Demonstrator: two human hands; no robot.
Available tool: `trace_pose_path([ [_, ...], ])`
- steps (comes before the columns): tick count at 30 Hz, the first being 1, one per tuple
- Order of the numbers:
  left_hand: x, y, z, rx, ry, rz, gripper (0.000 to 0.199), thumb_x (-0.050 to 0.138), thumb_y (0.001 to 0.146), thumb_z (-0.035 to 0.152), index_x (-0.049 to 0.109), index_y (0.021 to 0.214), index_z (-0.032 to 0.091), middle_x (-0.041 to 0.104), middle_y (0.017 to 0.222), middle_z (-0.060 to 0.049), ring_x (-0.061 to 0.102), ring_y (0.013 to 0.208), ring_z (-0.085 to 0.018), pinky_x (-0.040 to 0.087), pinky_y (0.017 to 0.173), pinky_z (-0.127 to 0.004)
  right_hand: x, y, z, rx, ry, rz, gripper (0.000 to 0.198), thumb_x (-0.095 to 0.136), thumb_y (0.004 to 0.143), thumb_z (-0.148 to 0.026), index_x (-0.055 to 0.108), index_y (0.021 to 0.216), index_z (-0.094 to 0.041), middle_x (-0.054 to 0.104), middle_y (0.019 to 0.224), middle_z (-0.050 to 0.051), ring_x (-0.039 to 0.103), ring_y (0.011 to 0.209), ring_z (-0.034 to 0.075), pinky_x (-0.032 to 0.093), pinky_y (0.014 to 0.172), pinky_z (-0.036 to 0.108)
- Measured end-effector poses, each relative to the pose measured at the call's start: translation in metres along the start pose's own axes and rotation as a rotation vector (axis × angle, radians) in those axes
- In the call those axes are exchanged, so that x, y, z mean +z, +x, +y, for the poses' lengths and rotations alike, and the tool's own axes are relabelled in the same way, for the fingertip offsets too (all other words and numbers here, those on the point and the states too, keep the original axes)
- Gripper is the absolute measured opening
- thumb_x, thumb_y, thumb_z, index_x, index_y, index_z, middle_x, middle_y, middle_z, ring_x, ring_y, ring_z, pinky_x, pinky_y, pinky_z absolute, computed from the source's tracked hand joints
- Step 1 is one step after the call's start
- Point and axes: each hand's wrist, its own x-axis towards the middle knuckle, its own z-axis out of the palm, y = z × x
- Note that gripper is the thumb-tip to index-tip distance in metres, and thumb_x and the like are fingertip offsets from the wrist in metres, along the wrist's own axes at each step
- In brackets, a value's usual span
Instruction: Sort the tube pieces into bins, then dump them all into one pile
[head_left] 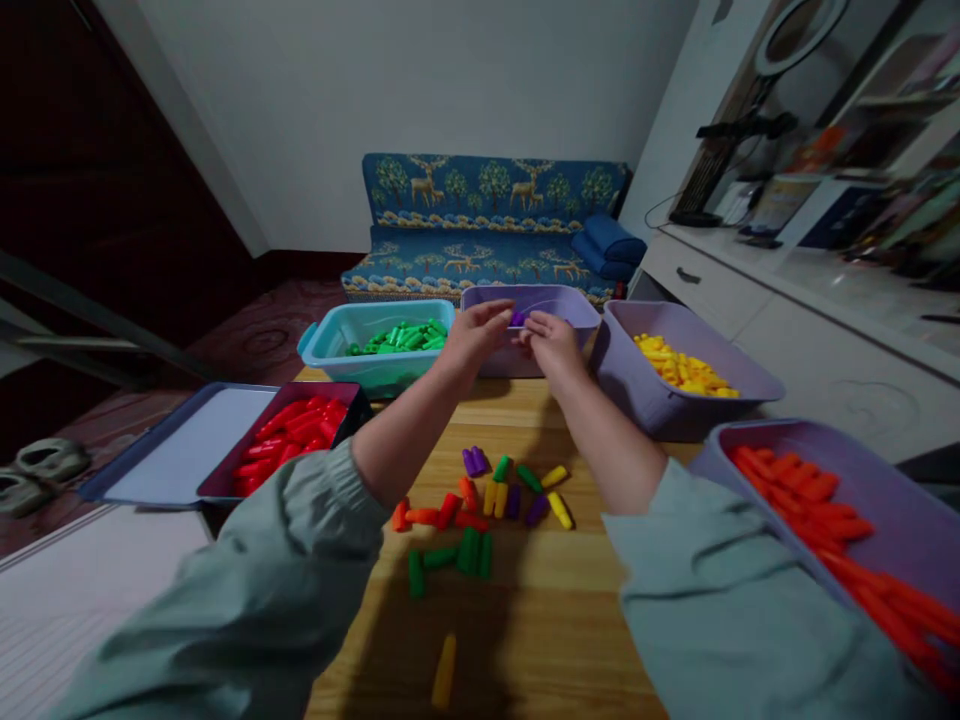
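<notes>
My left hand (480, 335) reaches over the near rim of the purple-grey bin (536, 296) at the back of the table. Facing it, my right hand (553, 342) is over the same bin. Both hands have their fingers stretched out and apart, with no held thing showing. Purple pieces (517, 318) show between the hands, apparently inside the bin. Nearer on the wooden table lie short cylinder-like plastic pieces: purple pieces (475, 461), green pieces (469, 552), orange pieces (422, 516), yellow pieces (559, 510), and a single yellow-orange piece (444, 672) near the front.
Around the table stand a turquoise bin (337, 352) of green pieces, a lidded box (217, 484) of red pieces, a purple-grey bin (637, 395) of yellow pieces and another bin (885, 480) of orange pieces. Behind is a blue patterned sofa (480, 185); a white cabinet (810, 330) stands right.
</notes>
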Motion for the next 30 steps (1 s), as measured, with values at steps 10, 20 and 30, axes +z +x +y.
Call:
trace_pose_path([
  [10,-0.097,-0.103,-0.054,0.017,1.287,0.203,0.042,0.052,0.075,0.008,0.066,0.115,0.013,0.062,0.116,-0.016,0.056,0.112,-0.03,0.038,0.101,-0.037,0.004,-0.136,0.03,-0.134,-0.707,-0.396,0.028,0.06,0.078,-0.016,0.068,0.105,-0.018,0.068,0.105,0.008,0.062,0.097,0.019,0.046,0.088,0.032],
  [20,-0.094,-0.083,-0.067,-0.224,1.538,0.2,0.039,0.04,0.089,0.019,0.056,0.123,0.012,0.056,0.115,-0.022,0.052,0.112,-0.036,0.044,0.088,-0.046,0.022,-0.16,0.008,-0.076,-1.178,-0.552,0.026,0.061,0.082,-0.027,0.066,0.108,-0.025,0.068,0.103,0.007,0.061,0.098,0.021,0.038,0.088,0.035],
  [30,-0.078,-0.101,-0.062,-0.138,1.043,0.137,0.014,0.058,0.081,0.017,0.068,0.09,0.016,0.066,0.093,-0.012,0.062,0.097,-0.026,0.047,0.083,-0.035,-0.004,-0.171,0.028,0.082,-0.322,-0.158,0.037,0.07,0.069,-0.028,0.063,0.104,-0.019,0.07,0.091,0.006,0.065,0.081,0.019,0.051,0.076,0.031],
])
